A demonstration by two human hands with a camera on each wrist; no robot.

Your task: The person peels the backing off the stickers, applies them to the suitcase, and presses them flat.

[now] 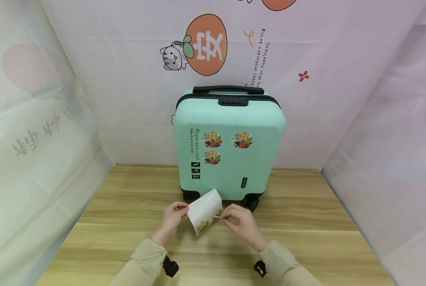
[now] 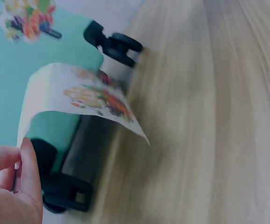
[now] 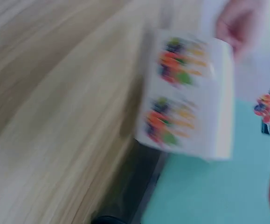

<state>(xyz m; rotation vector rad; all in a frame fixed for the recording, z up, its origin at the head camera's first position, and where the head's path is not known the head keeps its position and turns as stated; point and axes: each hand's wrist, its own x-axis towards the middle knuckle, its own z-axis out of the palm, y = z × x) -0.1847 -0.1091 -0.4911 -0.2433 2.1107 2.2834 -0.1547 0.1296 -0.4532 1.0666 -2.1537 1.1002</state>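
Note:
My left hand (image 1: 172, 218) pinches the left edge of a curved white sticker sheet (image 1: 203, 208). Two fruit stickers (image 3: 165, 123) show on the sheet in the right wrist view. My right hand (image 1: 242, 223) is beside the sheet's right edge, thumb and forefinger pinching a small fruit sticker (image 2: 25, 18). That sticker appears nearly edge-on as a thin pale strip in the head view. Behind both hands stands a mint-green suitcase (image 1: 230, 171), upright, with three fruit stickers (image 1: 242, 140) on its front. Only part of the right hand shows in its own wrist view.
The suitcase has black wheels (image 1: 251, 201), a black top handle (image 1: 228, 90) and printed lettering with small black icons (image 1: 195, 171). It stands on a wood-grain table (image 1: 137, 190). Printed cloth walls (image 1: 134, 79) enclose the back and both sides.

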